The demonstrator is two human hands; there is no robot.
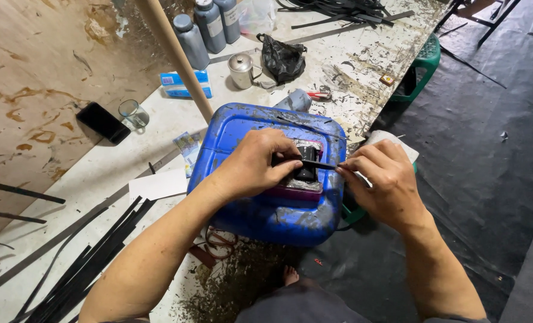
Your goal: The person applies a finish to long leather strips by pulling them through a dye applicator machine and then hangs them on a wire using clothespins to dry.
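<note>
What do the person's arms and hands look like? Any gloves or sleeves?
Both arms are bare up to the picture's bottom edge, with no sleeves showing. The left hand and right hand wear no gloves. No rings, watch or bracelets show on the fingers and wrists.

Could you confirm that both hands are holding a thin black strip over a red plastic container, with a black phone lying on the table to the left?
Not quite: the container is blue, not red, as the head view shows. The rest holds: the left hand and the right hand hold the thin black strip over it, and the black phone lies on the table to the left.
</note>
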